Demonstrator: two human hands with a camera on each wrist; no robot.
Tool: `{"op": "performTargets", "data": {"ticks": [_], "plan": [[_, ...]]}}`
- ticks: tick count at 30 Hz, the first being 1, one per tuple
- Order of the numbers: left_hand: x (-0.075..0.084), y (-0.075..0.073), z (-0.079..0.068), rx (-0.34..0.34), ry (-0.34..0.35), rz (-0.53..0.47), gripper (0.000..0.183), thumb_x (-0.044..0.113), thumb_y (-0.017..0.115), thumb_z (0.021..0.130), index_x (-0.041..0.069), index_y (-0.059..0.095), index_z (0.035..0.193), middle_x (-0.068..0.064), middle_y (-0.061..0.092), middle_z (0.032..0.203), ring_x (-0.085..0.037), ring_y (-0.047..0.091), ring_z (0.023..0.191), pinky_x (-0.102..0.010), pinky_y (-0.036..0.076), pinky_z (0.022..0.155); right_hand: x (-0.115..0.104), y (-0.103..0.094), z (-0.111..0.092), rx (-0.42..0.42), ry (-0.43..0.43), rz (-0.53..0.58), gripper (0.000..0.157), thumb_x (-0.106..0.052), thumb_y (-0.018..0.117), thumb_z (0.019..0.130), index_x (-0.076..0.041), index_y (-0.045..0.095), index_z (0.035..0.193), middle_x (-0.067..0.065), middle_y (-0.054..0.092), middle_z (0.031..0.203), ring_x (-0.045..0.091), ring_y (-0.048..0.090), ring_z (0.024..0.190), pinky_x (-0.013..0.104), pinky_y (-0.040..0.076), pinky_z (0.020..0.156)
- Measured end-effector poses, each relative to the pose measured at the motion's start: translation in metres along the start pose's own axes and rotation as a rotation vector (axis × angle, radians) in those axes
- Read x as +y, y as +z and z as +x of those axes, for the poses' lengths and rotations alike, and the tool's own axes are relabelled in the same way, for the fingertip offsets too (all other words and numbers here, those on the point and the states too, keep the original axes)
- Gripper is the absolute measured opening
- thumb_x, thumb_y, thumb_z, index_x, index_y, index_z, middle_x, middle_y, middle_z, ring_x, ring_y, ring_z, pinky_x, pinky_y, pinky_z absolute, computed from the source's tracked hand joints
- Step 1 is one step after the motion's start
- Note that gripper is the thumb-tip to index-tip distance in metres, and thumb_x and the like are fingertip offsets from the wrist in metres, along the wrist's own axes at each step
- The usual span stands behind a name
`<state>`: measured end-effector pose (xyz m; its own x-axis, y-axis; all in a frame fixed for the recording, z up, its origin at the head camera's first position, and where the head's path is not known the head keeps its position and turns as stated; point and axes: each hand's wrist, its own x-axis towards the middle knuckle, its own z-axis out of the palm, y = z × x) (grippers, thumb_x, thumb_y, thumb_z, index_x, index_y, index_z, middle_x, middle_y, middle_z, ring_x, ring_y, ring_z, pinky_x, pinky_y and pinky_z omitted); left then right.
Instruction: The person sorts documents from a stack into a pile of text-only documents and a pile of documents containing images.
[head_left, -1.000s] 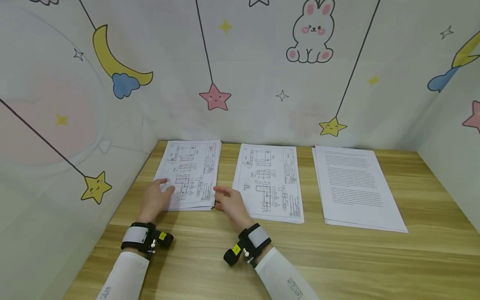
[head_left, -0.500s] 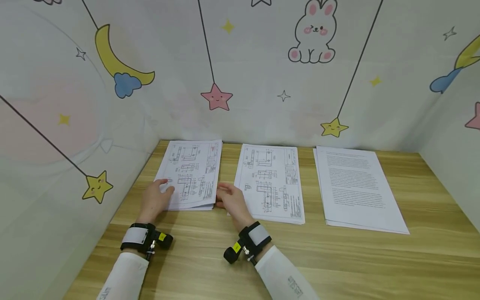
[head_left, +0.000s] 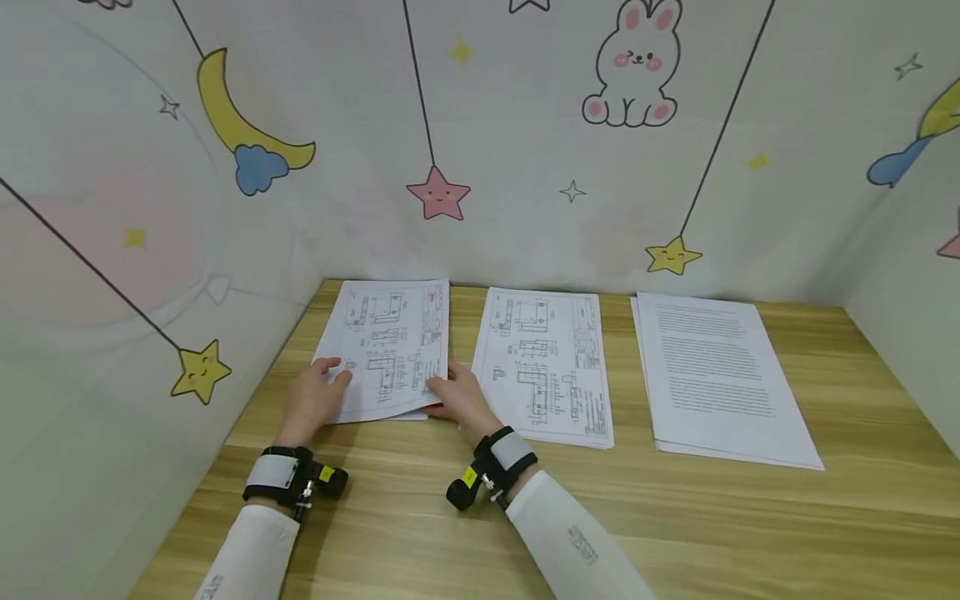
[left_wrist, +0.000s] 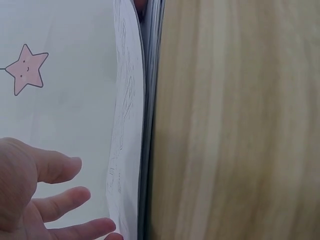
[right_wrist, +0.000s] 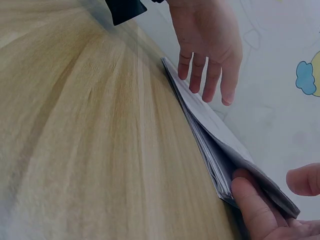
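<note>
A stack of paper sheets [head_left: 367,354], its top printed with technical drawings, lies at the left of the table. My left hand [head_left: 309,400] is at the stack's left edge, fingers apart and relaxed, holding nothing. At the right edge, my right hand [head_left: 465,398] has its fingers under raised upper sheets [right_wrist: 227,137], while the lower sheets [right_wrist: 202,145] stay flat. In the right wrist view the right thumb [right_wrist: 305,180] stands above the raised edge, with a gap visible. How many sheets are raised cannot be told.
A second drawing stack [head_left: 547,367] lies just right of my right hand. Farther right is a stack of text pages [head_left: 712,375]. The wooden table [head_left: 720,533] meets a patterned cloth wall [head_left: 510,242] behind the papers and another at the left.
My right hand has slid its fingers under the left stack's right edge and raised the upper sheets there. The left hand has stayed nearly still. The head view has shifted slightly.
</note>
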<state>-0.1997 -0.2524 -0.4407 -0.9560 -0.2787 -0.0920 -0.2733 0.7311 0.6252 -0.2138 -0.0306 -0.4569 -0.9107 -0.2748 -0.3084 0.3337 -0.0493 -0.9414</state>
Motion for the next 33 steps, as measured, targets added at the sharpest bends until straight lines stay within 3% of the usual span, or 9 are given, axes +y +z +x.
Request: {"op": "performTargets", "data": {"ticks": [4,9,15,19,23,27,33], "plan": [[-0.002,0.001,0.0,-0.006,0.006,-0.011,0.05,0.029,0.047,0.095,0.0,0.045,0.135,-0.029,0.046,0.135,-0.043,0.045,0.12,-0.057,0.039,0.097,0.002,0.0,0.002,-0.026,-0.009,-0.003,0.036,-0.007,0.048,0.092,-0.006,0.049,0.128,0.016,0.066,0.11,0.022,0.069,0.085,0.037,0.059,0.074],[-0.002,0.002,0.0,-0.019,0.002,-0.028,0.05,0.03,0.046,0.095,0.001,0.044,0.136,-0.028,0.047,0.133,-0.041,0.048,0.114,-0.054,0.042,0.093,0.004,-0.003,0.005,0.033,-0.008,-0.044,0.034,-0.004,0.044,0.092,-0.007,0.053,0.124,0.012,0.068,0.105,0.02,0.07,0.084,0.035,0.059,0.069],[-0.003,0.001,-0.001,-0.012,-0.001,-0.057,0.055,0.03,0.045,0.095,0.0,0.037,0.14,-0.03,0.044,0.136,-0.042,0.047,0.115,-0.055,0.042,0.094,0.004,-0.005,0.003,0.042,-0.015,0.024,0.031,-0.006,0.042,0.095,-0.008,0.05,0.125,0.011,0.066,0.107,0.02,0.069,0.086,0.035,0.059,0.072],[-0.001,-0.002,-0.002,-0.02,0.012,-0.089,0.065,0.032,0.045,0.094,-0.002,0.024,0.145,-0.035,0.04,0.138,-0.045,0.045,0.119,-0.056,0.039,0.097,0.001,-0.008,-0.003,0.007,-0.029,0.069,0.034,-0.007,0.043,0.095,-0.012,0.049,0.128,0.01,0.065,0.112,0.02,0.068,0.092,0.036,0.058,0.076],[0.004,-0.003,-0.003,-0.074,-0.003,-0.209,0.079,0.037,0.046,0.094,0.001,0.002,0.149,-0.036,0.031,0.143,-0.045,0.042,0.124,-0.056,0.038,0.101,-0.004,-0.014,-0.011,-0.022,-0.043,0.092,0.037,-0.007,0.042,0.096,-0.014,0.047,0.132,0.011,0.063,0.118,0.022,0.066,0.099,0.038,0.057,0.08],[0.01,-0.002,-0.005,-0.135,-0.029,-0.379,0.082,0.041,0.045,0.094,0.009,-0.006,0.15,-0.028,0.026,0.149,-0.039,0.04,0.127,-0.052,0.038,0.101,-0.009,-0.024,-0.019,-0.052,-0.061,0.126,0.041,-0.005,0.04,0.097,-0.015,0.043,0.137,0.012,0.06,0.125,0.025,0.063,0.107,0.043,0.055,0.085],[0.029,0.007,-0.008,-0.17,-0.032,-0.591,0.074,0.028,0.047,0.096,0.015,-0.001,0.151,-0.015,0.037,0.144,-0.025,0.048,0.113,-0.023,0.043,0.078,-0.011,-0.042,-0.026,-0.059,-0.074,0.119,0.042,-0.006,0.04,0.097,-0.016,0.042,0.137,0.012,0.057,0.129,0.026,0.061,0.109,0.045,0.053,0.087]]}}
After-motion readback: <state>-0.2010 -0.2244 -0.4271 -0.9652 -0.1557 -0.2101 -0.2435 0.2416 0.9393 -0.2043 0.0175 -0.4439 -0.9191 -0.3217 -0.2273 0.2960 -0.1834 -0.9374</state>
